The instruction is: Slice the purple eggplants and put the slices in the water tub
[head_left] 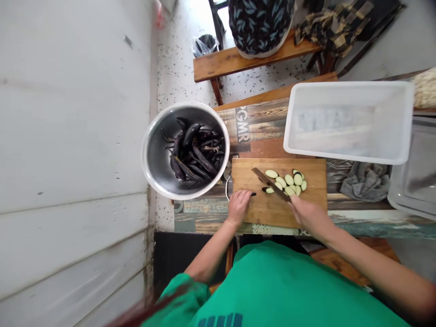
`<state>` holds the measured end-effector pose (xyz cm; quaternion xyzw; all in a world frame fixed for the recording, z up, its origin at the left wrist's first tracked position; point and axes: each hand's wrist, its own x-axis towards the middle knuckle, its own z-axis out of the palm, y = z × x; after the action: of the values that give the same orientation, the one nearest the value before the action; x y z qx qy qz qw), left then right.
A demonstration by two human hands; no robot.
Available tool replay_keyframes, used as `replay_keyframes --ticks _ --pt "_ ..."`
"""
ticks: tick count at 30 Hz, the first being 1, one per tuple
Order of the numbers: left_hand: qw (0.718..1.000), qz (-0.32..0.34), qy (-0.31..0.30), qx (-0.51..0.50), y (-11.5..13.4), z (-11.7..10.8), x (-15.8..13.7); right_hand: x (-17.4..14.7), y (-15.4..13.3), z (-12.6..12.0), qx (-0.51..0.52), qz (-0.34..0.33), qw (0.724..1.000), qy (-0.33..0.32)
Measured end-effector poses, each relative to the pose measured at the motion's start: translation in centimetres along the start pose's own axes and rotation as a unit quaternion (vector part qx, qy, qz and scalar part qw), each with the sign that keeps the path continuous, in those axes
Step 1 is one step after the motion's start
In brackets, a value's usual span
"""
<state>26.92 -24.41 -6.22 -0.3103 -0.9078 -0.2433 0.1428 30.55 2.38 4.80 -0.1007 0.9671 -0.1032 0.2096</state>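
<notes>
A wooden cutting board (pixel 248 175) lies on the table in front of me. My right hand (pixel 304 213) grips the handle of a kitchen knife (pixel 270 182), whose blade slants up and left over the board. Pale oval eggplant slices (pixel 289 190) with dark skin rims are gathered mostly to the right of the blade. On the board's left side, my left hand (pixel 239 205) is closed over an eggplant piece (pixel 253 194); only its dark end shows past the fingers. Whole dark eggplants (pixel 202 156) fill much of a metal bowl (pixel 185 193) beyond that hand.
A white plastic tub (pixel 347 156) stands at the back right, near a grey cloth (pixel 366 184) and a clear plastic container (pixel 413 190). A wooden bench (pixel 218 66), with a person in a dark leaf-patterned garment (pixel 260 25), is across the table. A white wall (pixel 75 113) rises at left.
</notes>
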Motion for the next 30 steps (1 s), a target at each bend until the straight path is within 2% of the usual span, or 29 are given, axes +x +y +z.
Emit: replay_keyframes --ticks 4,7,11,13,15,18,20,22,23,25,27,30 --pt "0.996 -0.051 0.009 0.067 -2.1 -2.5 -0.1 -2.1 3.1 -1.4 -0.047 -0.002 0.997 0.057" --pt "0.989 -0.091 0.059 0.102 -4.6 -3.9 -0.9 -2.8 4.4 -2.5 -0.073 -0.004 0.994 0.081" --pt "0.983 -0.077 0.148 0.072 -7.8 -4.8 -1.6 -3.9 5.8 -2.9 -0.095 -0.025 0.988 0.117" --pt "0.980 -0.078 0.164 0.086 -8.7 -5.2 -1.6 -4.8 6.5 -2.7 -0.109 -0.035 0.986 0.125" --pt "0.973 -0.099 0.170 0.121 -8.5 -5.8 -1.4 -5.7 7.1 -2.2 -0.122 -0.048 0.983 0.131" --pt "0.968 -0.135 0.145 0.154 -5.0 -6.6 -1.0 -7.0 7.8 -0.9 -0.142 -0.083 0.973 0.162" --pt "0.983 -0.125 0.065 0.118 -0.6 -6.7 -0.4 -7.5 8.0 0.0 -0.159 -0.113 0.961 0.197" --pt "0.996 -0.055 -0.060 0.020 4.2 -5.8 0.8 -7.6 8.0 0.6 -0.168 -0.145 0.949 0.223" --pt "0.992 -0.007 -0.121 -0.017 6.3 -5.1 1.6 -7.6 8.0 0.8 -0.168 -0.161 0.945 0.227" --pt "0.978 0.073 -0.189 -0.042 9.5 -3.4 3.2 -7.3 7.8 0.8 -0.163 -0.191 0.940 0.229" --pt "0.964 0.131 -0.228 -0.040 11.0 -2.0 4.5 -7.1 7.7 0.6 -0.161 -0.214 0.935 0.232" --pt "0.945 0.179 -0.273 -0.027 11.4 -1.1 5.7 -6.8 7.6 0.2 -0.166 -0.227 0.930 0.238"
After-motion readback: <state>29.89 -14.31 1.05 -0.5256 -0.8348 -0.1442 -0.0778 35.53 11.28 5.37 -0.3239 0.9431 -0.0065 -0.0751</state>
